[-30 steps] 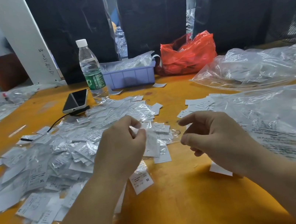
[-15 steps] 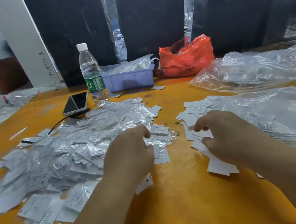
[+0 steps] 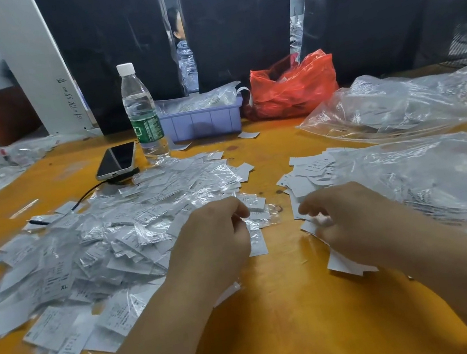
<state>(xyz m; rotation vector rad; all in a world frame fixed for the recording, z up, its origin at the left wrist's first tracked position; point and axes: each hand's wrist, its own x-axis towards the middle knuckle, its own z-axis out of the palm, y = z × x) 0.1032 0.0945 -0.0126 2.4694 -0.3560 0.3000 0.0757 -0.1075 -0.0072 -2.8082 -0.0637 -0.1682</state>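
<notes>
Your orange table (image 3: 279, 322) is smooth and glossy, backed by black bundles (image 3: 235, 23) wrapped in clear film and a leaning white board (image 3: 38, 70) with handwritten digits, too slanted to read with certainty. On the left lies a heap of sleeved tags (image 3: 112, 232), small white paper rectangles in crinkly clear plastic. One tag (image 3: 64, 286) reads "XL", and the other print is too fine to make out. Behind the heap stand a ribbed water bottle (image 3: 141, 112) with a green label and white cap, a dark phone (image 3: 116, 161), a lavender plastic bin (image 3: 202, 123) and a crumpled red bag (image 3: 291, 88). On the right, bare paper tags (image 3: 307, 171) lie fanned beside large clear bags (image 3: 425, 177). Your left hand (image 3: 218, 240) rests knuckles-up at the heap's near edge, fingers curled under. Your right hand (image 3: 355, 218) curls down onto the bare tags, its fingertips blurred. I cannot tell whether either hand actually pinches a tag.
</notes>
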